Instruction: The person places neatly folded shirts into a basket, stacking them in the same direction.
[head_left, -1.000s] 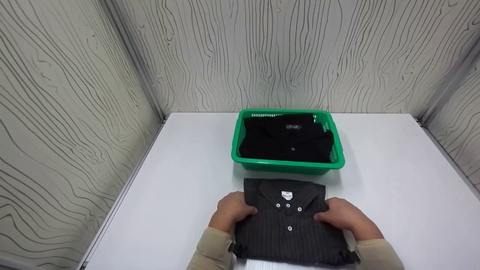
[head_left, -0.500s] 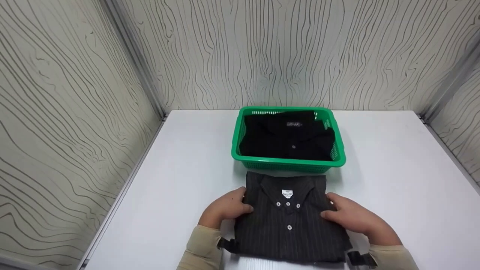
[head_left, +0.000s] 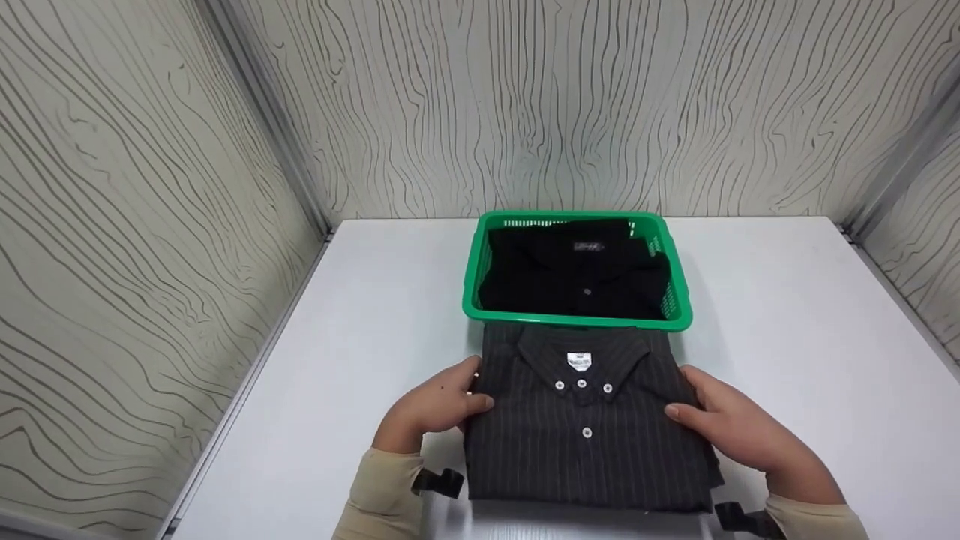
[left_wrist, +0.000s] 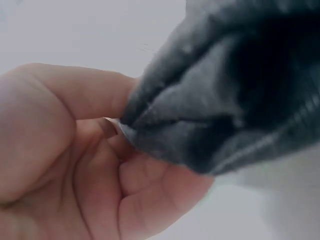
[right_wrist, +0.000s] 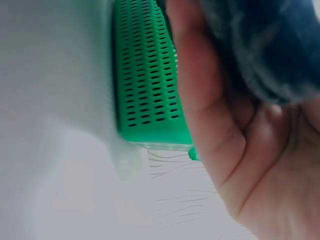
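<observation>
A folded dark pinstriped button-up shirt (head_left: pixel 585 469) with white buttons and a white neck label is held up in front of the basket. My left hand (head_left: pixel 435 409) pinches its left edge, thumb on top and fingers beneath. On the opposite edge, my right hand (head_left: pixel 742 427) grips the shirt the same way, with its fingers mostly hidden below. In the left wrist view the shirt's folded layers (left_wrist: pixel 200 100) sit between thumb and fingers. The right wrist view has the hand (right_wrist: pixel 225 125) under the cloth, beside the basket's perforated wall.
A green plastic basket (head_left: pixel 576 323) stands toward the back of the white table (head_left: pixel 360 315). Inside it lies a folded black shirt (head_left: pixel 555 281) with a label and a button. Wood-patterned panels (head_left: pixel 480 105) rise behind and at both sides.
Both hands have lifted the pinstriped shirt off the table and brought it closer to the basket. Its collar edge now overlaps the basket's front wall in the head view.
</observation>
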